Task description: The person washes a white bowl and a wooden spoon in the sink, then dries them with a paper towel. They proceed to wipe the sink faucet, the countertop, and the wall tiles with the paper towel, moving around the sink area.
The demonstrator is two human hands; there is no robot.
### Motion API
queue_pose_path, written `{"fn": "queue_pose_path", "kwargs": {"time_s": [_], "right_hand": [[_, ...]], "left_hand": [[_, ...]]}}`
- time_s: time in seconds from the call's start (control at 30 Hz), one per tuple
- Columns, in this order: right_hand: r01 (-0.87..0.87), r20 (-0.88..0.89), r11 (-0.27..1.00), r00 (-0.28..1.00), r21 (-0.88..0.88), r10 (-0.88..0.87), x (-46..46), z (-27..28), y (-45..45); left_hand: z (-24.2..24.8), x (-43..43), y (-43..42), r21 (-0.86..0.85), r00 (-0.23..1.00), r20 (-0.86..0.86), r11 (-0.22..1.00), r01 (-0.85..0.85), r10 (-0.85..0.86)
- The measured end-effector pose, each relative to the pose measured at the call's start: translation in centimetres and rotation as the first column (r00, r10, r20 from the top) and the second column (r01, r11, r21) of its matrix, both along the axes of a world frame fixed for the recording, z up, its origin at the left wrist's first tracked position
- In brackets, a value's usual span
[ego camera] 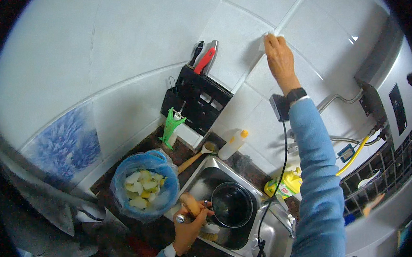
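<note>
My right hand (280, 57) is raised against the white wall tiles, fingers closed on a small white cloth or wipe (262, 46) at a tile joint. A black band and a small black device (279, 107) with a cable are on that wrist. My left hand (189, 228) is low at the sink's left edge, its fingers around a rounded brown handle (191, 204) beside a dark round pot (232, 204). Whether the handle belongs to the pot cannot be told. The pot is in the steel sink (215, 163). Beneath my left hand, a brush-like thing (210, 234) is partly hidden.
A blue bin (119, 199) lined with plastic holds pale and yellow peelings. Behind the sink are a wooden spoon (192, 161), a white bottle (233, 145) and a yellow detergent bag (285, 184). A black knife holder (203, 96) is by the wall. Hoses and a wire rack are at right.
</note>
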State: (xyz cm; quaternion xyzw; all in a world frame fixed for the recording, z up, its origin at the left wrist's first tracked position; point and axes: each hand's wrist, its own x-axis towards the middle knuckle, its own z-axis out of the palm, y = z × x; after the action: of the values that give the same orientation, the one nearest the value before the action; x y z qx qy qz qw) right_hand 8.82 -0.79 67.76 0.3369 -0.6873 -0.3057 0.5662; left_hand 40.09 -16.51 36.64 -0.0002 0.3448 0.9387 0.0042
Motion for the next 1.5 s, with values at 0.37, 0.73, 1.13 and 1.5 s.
{"fn": "queue_pose_path", "kwargs": {"time_s": [0.37,0.73,1.13,1.5], "right_hand": [[-0.032,0.07,0.99,0.997,-0.135,0.042,1.0,-0.7,-1.1],[-0.133,-0.022,0.988,0.991,0.081,0.135,0.7,-0.6,-0.5],[-0.065,0.11,0.992,0.993,0.105,0.054,-1.0,0.0,0.1],[-0.178,0.163,0.98,0.973,0.088,0.162,1.1,-2.2,-1.0]], "left_hand": [[0.7,0.5,-0.3,-0.031,0.999,-0.027,0.999,-0.025,0.024],[1.0,1.1,-0.5,-0.034,0.997,-0.058,0.998,-0.044,0.042],[0.7,0.9,0.3,-0.008,0.999,-0.038,1.0,0.006,-0.006],[0.8,1.0,0.1,-0.088,0.996,0.003,0.993,-0.084,0.085]]}}
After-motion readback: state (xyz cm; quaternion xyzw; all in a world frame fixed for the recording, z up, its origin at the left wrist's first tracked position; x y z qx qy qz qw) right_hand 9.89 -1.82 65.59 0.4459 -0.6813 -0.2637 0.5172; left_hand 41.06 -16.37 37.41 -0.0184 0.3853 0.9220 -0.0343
